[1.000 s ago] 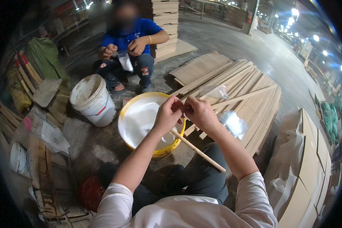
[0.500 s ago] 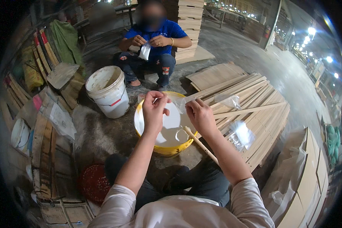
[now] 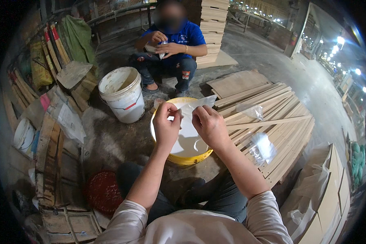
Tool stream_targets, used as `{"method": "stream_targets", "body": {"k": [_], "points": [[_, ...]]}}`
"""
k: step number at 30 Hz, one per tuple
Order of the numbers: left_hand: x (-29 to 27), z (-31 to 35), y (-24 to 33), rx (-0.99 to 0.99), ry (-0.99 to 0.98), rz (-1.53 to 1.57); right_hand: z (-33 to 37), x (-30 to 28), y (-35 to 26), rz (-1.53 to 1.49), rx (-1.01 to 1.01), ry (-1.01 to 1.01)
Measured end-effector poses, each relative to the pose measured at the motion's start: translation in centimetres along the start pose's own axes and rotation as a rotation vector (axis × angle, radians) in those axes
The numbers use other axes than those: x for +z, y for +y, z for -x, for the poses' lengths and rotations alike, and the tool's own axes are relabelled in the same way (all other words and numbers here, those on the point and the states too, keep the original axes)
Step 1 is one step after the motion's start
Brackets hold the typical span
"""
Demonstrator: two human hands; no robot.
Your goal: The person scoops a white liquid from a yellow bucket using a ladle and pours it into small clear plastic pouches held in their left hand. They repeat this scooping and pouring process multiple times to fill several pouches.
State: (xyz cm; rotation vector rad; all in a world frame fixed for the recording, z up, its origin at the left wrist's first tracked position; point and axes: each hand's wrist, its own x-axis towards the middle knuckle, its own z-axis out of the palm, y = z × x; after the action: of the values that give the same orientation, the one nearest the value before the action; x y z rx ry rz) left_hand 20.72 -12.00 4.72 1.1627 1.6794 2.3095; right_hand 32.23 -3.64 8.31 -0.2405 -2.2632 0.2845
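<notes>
- Clear plastic bag [image 3: 208,100]: in the head view, it is up between the person's two hands, above the far part of a yellow-rimmed bucket [image 3: 190,159], with one corner sticking out past the right hand.
- The right hand [image 3: 210,126] has its thumb and fingers pinched together on the bag.
- The left hand [image 3: 167,122] is just beside the bag's other side, thumb and fingers curled toward each other; whether they grip the film, I cannot tell.
- White contents [image 3: 185,143] show inside the bucket, below the hands.
- A white bucket [image 3: 122,107] with a red grip on its handle stands on the floor, farther off to the left.
- To the right, wooden strips [image 3: 286,110] lie in a pile, with a crumpled clear bag [image 3: 262,148] and a smaller clear wrapper [image 3: 254,112] on top.
- Across from the person, a co-worker in a blue shirt [image 3: 192,36] squats, both hands at a small bag [image 3: 162,53].
- Behind the co-worker rises a stack of boards [image 3: 212,32].
- A red round object [image 3: 103,193] sits by the person's left leg.
</notes>
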Motion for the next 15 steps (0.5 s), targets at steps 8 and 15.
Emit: {"method": "stream_targets", "body": {"k": [8,15], "points": [[-0.1,-0.1,1.7,-0.358,-0.041,0.540,-0.3,1.1,0.0,-0.319,0.184,0.020],[-2.9,0.1,3.6,-0.602,-0.401,0.528,0.8,-0.9,-0.5,-1.953,1.022,-0.364]]}}
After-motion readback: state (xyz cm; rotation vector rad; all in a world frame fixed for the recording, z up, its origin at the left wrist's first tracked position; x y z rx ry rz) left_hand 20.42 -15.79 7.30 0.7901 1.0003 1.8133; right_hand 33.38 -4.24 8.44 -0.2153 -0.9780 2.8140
